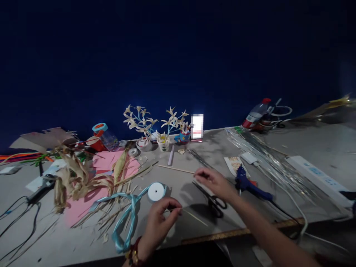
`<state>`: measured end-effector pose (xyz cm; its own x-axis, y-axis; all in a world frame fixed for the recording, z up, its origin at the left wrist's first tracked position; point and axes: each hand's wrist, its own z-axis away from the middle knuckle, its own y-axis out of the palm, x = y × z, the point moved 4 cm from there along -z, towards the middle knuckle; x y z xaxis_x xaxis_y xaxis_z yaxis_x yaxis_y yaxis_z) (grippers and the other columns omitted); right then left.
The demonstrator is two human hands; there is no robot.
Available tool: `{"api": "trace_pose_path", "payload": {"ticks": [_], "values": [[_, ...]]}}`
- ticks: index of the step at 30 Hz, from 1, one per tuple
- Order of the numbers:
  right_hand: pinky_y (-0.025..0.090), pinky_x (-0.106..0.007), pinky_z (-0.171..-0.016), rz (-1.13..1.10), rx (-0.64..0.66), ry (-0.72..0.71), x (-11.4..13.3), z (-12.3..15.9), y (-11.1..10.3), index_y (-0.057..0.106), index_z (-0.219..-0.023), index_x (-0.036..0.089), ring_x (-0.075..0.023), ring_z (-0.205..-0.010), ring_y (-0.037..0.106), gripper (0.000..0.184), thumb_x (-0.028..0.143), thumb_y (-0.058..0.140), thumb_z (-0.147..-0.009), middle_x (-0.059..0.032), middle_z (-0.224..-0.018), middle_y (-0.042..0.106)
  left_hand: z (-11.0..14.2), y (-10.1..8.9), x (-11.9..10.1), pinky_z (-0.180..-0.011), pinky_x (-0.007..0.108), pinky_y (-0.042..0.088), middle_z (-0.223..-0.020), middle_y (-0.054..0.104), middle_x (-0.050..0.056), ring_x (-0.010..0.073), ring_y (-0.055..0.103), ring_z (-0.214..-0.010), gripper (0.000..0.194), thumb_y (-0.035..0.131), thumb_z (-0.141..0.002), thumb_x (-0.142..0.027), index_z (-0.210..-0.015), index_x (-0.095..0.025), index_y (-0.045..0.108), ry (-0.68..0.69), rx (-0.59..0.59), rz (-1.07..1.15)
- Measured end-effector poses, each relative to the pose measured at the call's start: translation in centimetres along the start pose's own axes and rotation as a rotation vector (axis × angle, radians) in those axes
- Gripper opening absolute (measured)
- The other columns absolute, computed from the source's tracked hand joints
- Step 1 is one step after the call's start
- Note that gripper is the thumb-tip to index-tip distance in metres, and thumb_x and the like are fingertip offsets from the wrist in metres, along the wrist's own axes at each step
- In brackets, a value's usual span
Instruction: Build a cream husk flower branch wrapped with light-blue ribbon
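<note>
My left hand (165, 217) is closed in a pinch near the table's front edge. From its fingertips a thin pale strip (196, 217) points down to the right. Over the middle of the table is my right hand (211, 181), its fingers loosely bent and apart. Its fingertips come close to the end of a thin wooden stick (175, 168); whether they touch cannot be made out. Dark-handled scissors (215, 207) lie beneath my right hand and wrist. Just beyond my left hand is a white ribbon spool (156, 192) with loose light-blue ribbon (132, 211).
Dried corn husks (75, 178) and pink paper (83, 205) cover the left side. At the back stand husk flowers (141, 120) in small cups. A blue glue gun (250, 187), bundled wires (278, 167) and a white power strip (319, 180) lie to the right, with cords.
</note>
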<state>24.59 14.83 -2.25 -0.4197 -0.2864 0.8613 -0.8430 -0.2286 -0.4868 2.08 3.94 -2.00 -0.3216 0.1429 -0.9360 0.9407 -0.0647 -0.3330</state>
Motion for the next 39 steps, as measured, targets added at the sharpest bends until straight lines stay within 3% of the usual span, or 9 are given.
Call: {"api": "trace_pose_path", "payload": {"ticks": [7, 13, 19, 22, 25, 27, 31, 35, 39], "values": [[0.057, -0.045, -0.089, 0.241, -0.528, 0.206, -9.0, -12.2, -6.8, 0.059, -0.126, 0.018, -0.0238, -0.106, 0.065, 0.034, 0.035, 0.062, -0.097, -0.0095, -0.127, 0.062, 0.2, 0.0, 1.3, -0.062, 0.023, 0.048, -0.072, 0.07, 0.004, 0.0156, 0.062, -0.066, 0.015, 0.062, -0.087, -0.029, -0.08, -0.018, 0.069, -0.114, -0.007, 0.111], [0.057, -0.046, -0.089, 0.317, -0.638, 0.219, -10.2, -18.7, -5.1, 0.059, -0.128, 0.018, -0.025, -0.108, 0.064, 0.035, 0.035, 0.062, -0.097, -0.0097, -0.129, 0.061, -0.3, -0.8, 2.3, -0.063, 0.023, 0.05, -0.074, 0.069, 0.005, 0.0172, 0.062, -0.071, 0.021, 0.063, -0.089, -0.035, -0.081, -0.017, 0.07, -0.152, -0.063, 0.128], [0.056, -0.046, -0.09, 0.332, -0.675, 0.21, -11.0, -20.5, -3.1, 0.059, -0.127, 0.018, -0.0245, -0.108, 0.064, 0.034, 0.034, 0.062, -0.097, -0.0097, -0.129, 0.061, -0.7, -1.7, 2.9, -0.063, 0.022, 0.049, -0.073, 0.068, 0.003, 0.0155, 0.061, -0.067, 0.024, 0.065, -0.089, -0.041, -0.081, -0.018, 0.069, -0.193, -0.121, 0.13], [0.054, -0.05, -0.094, 0.346, -0.684, 0.222, -11.7, -20.2, -3.0, 0.057, -0.131, 0.018, -0.0272, -0.114, 0.062, 0.04, 0.035, 0.064, -0.096, -0.0109, -0.134, 0.059, -0.8, -1.7, 3.1, -0.062, 0.022, 0.049, -0.073, 0.068, 0.004, 0.0159, 0.061, -0.067, 0.025, 0.065, -0.088, -0.042, -0.082, -0.018, 0.069, -0.211, -0.103, 0.133], [0.047, -0.052, -0.1, 0.357, -0.668, 0.223, -12.0, -19.6, -3.6, 0.04, -0.146, 0.012, -0.0367, -0.124, 0.055, 0.075, 0.038, 0.073, -0.084, -0.0202, -0.144, 0.051, -0.9, -1.5, 3.1, -0.06, 0.022, 0.049, -0.073, 0.069, 0.004, 0.0154, 0.061, -0.065, 0.025, 0.066, -0.088, -0.042, -0.082, -0.018, 0.069, -0.213, -0.092, 0.134], [0.045, -0.053, -0.103, 0.369, -0.664, 0.218, -11.7, -18.9, -4.5, 0.025, -0.153, 0.01, -0.0412, -0.129, 0.05, 0.096, 0.039, 0.074, -0.076, -0.0243, -0.149, 0.045, -0.9, -1.5, 2.9, -0.059, 0.022, 0.048, -0.071, 0.069, 0.003, 0.0148, 0.06, -0.063, 0.025, 0.067, -0.087, -0.042, -0.081, -0.018, 0.069, -0.204, -0.095, 0.136], [0.045, -0.051, -0.102, 0.419, -0.657, 0.221, -10.2, -16.1, -7.2, 0.012, -0.158, 0.014, -0.0416, -0.133, 0.049, 0.107, 0.041, 0.071, -0.072, -0.0235, -0.154, 0.04, -0.8, -1.4, 2.2, -0.061, 0.022, 0.049, -0.07, 0.069, 0.003, 0.0151, 0.061, -0.063, 0.027, 0.067, -0.086, -0.044, -0.079, -0.018, 0.069, -0.179, -0.089, 0.134], [0.046, -0.051, -0.098, 0.504, -0.624, 0.27, -8.9, -9.4, -11.3, 0.015, -0.159, 0.013, -0.0457, -0.125, 0.055, 0.116, 0.04, 0.077, -0.065, -0.0245, -0.151, 0.046, -0.2, -1.4, 1.8, -0.061, 0.023, 0.049, -0.07, 0.068, 0.003, 0.0157, 0.06, -0.063, 0.031, 0.068, -0.085, -0.048, -0.08, -0.018, 0.07, -0.195, -0.108, 0.142], [0.05, -0.049, -0.094, 0.708, -0.506, 0.392, -9.3, 1.0, -16.7, 0.016, -0.159, 0.016, -0.0428, -0.122, 0.06, 0.113, 0.046, 0.076, -0.068, -0.0222, -0.146, 0.053, 0.6, -1.3, 1.7, -0.061, 0.024, 0.049, -0.072, 0.069, 0.002, 0.0161, 0.059, -0.063, 0.032, 0.07, -0.083, -0.05, -0.083, -0.018, 0.07, -0.22, -0.107, 0.146]]}}
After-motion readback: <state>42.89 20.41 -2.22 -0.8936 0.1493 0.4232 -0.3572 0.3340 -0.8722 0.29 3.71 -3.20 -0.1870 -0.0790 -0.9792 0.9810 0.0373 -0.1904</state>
